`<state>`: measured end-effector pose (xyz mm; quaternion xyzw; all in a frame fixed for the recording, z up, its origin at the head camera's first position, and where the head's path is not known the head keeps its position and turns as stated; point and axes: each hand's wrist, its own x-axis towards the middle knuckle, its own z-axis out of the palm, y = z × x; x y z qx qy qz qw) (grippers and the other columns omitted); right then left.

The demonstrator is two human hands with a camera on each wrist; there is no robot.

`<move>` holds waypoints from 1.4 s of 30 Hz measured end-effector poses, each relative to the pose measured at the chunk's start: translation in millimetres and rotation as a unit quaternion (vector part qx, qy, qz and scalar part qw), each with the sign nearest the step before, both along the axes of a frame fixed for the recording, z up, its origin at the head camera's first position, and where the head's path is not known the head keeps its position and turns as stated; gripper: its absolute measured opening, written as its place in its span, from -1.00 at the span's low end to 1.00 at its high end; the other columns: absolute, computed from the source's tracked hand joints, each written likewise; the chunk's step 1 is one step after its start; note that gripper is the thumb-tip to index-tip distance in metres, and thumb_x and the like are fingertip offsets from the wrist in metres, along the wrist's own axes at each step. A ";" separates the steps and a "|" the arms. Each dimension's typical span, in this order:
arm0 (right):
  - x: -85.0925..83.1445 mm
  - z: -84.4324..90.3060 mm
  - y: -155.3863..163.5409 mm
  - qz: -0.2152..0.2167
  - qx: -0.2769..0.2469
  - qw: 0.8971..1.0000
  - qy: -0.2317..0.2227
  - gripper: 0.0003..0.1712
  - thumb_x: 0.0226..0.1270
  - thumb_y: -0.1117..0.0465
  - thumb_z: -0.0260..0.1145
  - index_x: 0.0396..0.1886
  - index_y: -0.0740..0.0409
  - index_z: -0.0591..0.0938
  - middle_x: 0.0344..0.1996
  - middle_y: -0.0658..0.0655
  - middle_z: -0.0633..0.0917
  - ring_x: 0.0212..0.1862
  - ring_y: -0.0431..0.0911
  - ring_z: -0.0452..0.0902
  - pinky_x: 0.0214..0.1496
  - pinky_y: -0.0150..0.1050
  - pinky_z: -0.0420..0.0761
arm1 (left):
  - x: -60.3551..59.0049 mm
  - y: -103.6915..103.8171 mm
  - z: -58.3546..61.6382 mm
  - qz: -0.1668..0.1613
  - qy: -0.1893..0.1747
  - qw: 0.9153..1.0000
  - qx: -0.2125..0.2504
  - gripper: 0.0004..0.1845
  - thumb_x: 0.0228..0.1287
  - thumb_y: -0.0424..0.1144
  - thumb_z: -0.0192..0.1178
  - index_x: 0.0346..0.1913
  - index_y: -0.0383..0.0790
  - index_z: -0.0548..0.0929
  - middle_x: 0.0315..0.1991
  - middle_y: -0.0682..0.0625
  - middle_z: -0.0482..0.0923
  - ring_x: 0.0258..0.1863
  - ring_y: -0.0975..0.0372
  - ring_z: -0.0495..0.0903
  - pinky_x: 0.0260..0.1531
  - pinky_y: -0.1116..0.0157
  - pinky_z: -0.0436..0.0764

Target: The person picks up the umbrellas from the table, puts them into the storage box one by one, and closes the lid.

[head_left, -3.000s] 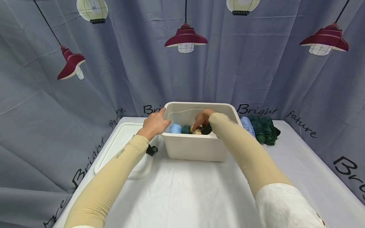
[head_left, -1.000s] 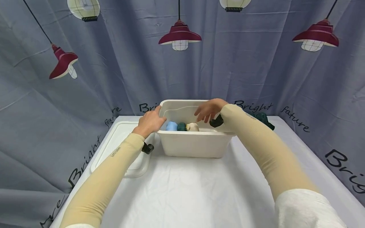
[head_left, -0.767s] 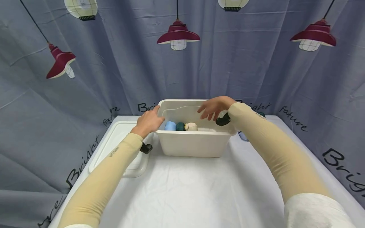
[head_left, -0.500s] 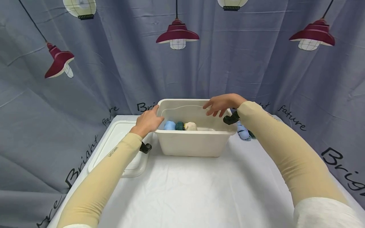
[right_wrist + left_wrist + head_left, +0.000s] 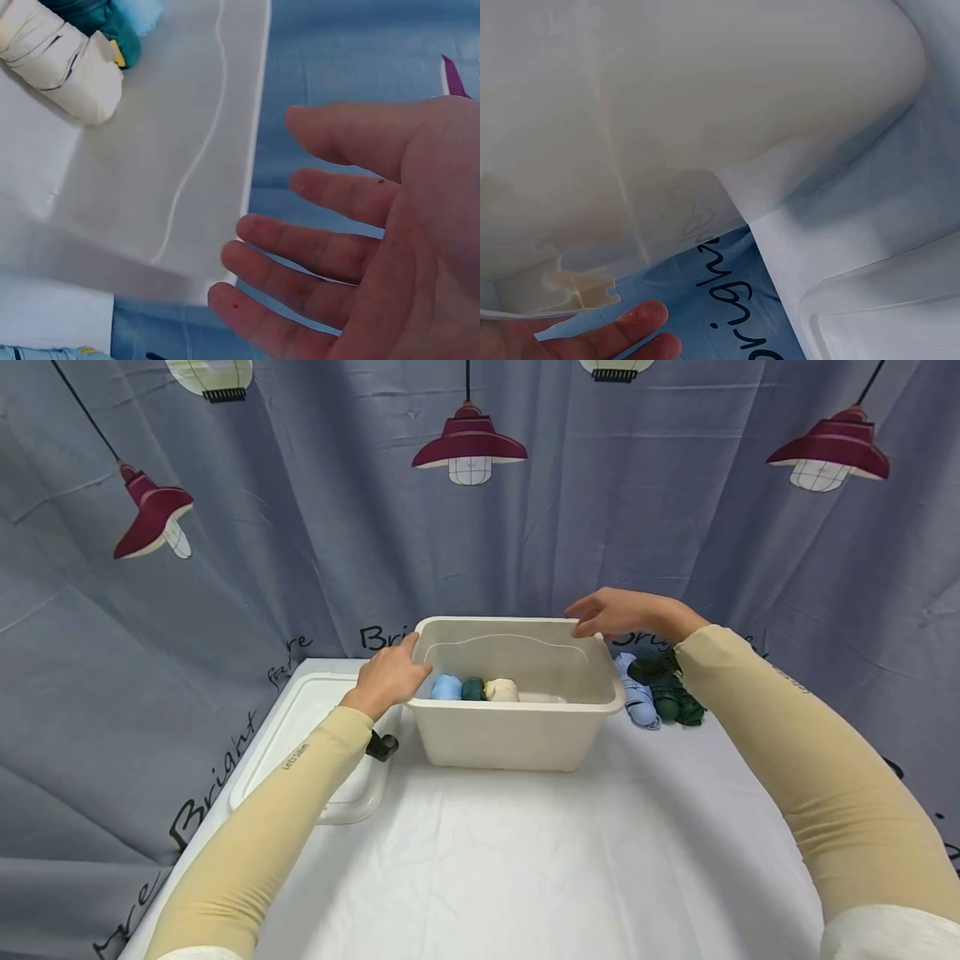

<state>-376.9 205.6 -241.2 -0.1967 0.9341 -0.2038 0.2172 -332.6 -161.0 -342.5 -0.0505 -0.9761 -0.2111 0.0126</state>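
Near counter's back edge: bin (image 5: 517,739) holds three rolled bundles (image 5: 474,688). Left hand (image 5: 386,675) rests on bin's left rim, fingers relaxed. Right hand (image 5: 630,612) hovers empty, fingers spread. Folded umbrellas (image 5: 660,697) remain outside, unpacked.

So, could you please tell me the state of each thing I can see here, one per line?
Bin: open, no lid on, upright.
Lid: off, flat on the table left of the bin.
Three rolls: rolled up, side by side inside the bin.
Folded umbrellas: closed, lying right of the bin.
Left hand: resting on the bin's left rim.
Right hand: open, holding nothing.
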 end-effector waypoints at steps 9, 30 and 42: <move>5.5 1.4 38.3 -0.032 -0.016 0.998 0.052 -0.27 0.51 -0.07 0.20 0.54 0.12 0.31 0.40 0.36 0.45 0.33 0.26 0.44 0.19 0.17 0.55 | -0.7 2.0 0.9 -0.003 0.003 1.000 0.001 -0.23 0.42 0.10 -0.05 0.61 -0.06 0.08 0.43 -0.24 0.37 0.31 -0.12 0.47 0.12 -0.15 0.50; -8.3 -47.5 123.4 -0.139 -0.053 0.987 0.059 -0.12 0.43 -0.25 0.22 0.55 0.13 0.26 0.41 0.44 0.38 0.37 0.32 0.33 0.24 0.22 0.51 | 1.4 1.5 -1.0 0.001 -0.001 1.000 -0.003 -0.22 0.42 0.11 -0.05 0.62 -0.05 0.06 0.45 -0.24 0.35 0.34 -0.13 0.44 0.14 -0.15 0.50; -8.0 -75.6 153.2 -0.176 -0.072 0.981 0.046 -0.11 0.49 -0.18 0.19 0.57 0.22 0.17 0.44 0.51 0.28 0.40 0.39 0.25 0.32 0.32 0.38 | 2.4 2.4 0.3 0.004 0.000 1.000 -0.003 -0.22 0.41 0.10 -0.06 0.62 -0.05 0.06 0.44 -0.24 0.36 0.33 -0.13 0.46 0.12 -0.14 0.51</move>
